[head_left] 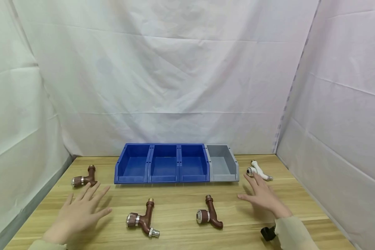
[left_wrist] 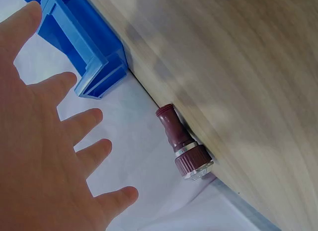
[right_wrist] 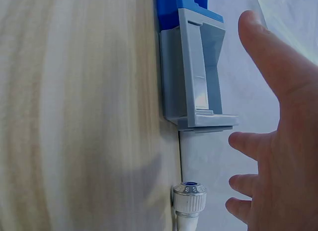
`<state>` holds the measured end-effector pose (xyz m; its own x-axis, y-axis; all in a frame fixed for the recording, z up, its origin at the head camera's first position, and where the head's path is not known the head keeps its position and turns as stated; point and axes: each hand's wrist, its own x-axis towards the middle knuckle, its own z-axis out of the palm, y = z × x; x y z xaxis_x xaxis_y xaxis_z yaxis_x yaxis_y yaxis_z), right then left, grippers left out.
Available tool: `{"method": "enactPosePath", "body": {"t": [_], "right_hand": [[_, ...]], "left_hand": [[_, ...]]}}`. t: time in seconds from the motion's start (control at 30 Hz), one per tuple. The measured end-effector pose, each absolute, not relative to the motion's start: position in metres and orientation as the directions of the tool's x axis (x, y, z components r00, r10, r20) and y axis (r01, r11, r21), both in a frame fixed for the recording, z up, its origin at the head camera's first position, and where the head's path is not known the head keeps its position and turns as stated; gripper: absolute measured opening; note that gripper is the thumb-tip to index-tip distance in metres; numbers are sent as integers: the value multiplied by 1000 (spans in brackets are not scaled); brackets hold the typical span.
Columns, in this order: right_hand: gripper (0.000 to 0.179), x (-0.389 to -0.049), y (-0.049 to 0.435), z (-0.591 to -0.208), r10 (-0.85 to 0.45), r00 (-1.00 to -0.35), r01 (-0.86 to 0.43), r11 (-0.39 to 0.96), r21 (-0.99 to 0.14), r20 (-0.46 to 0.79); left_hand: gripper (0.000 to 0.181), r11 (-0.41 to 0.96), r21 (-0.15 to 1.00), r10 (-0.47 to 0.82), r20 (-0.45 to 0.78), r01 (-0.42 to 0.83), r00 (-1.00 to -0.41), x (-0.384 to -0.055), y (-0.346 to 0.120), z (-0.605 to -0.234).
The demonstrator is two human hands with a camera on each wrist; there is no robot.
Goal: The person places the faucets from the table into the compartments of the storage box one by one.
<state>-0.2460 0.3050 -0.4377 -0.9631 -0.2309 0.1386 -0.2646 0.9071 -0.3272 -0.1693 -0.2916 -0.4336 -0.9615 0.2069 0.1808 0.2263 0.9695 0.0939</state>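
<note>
My left hand (head_left: 79,215) hovers over the left part of the table with its fingers spread, holding nothing. Just beyond its fingertips lies a brown faucet (head_left: 89,177) with a ribbed knob, also seen in the left wrist view as a brown faucet (left_wrist: 183,146). At the right, my right hand (head_left: 264,196) is spread in the air, its fingertips overlapping a white faucet (head_left: 260,171) in the head view. Between the hands lie two more brown faucets: one with a metal nozzle (head_left: 145,220) and one with a plain curved spout (head_left: 211,213).
Three blue bins (head_left: 164,178) and a grey bin (head_left: 224,177) stand joined in a row at the back of the wooden table (head_left: 178,198). White cloth (head_left: 175,76) hangs behind and on both sides. A small black object (head_left: 268,233) shows beside the right sleeve.
</note>
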Motion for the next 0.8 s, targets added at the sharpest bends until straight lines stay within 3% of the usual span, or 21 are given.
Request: {"method": "enactPosePath", "body": {"t": [0.8], "right_hand": [[95,-266,302,-433,-242,-961,-275,861,-427,132]], "left_hand": [[78,969,114,198,173,220,-965,-170,-287,-425]]}}
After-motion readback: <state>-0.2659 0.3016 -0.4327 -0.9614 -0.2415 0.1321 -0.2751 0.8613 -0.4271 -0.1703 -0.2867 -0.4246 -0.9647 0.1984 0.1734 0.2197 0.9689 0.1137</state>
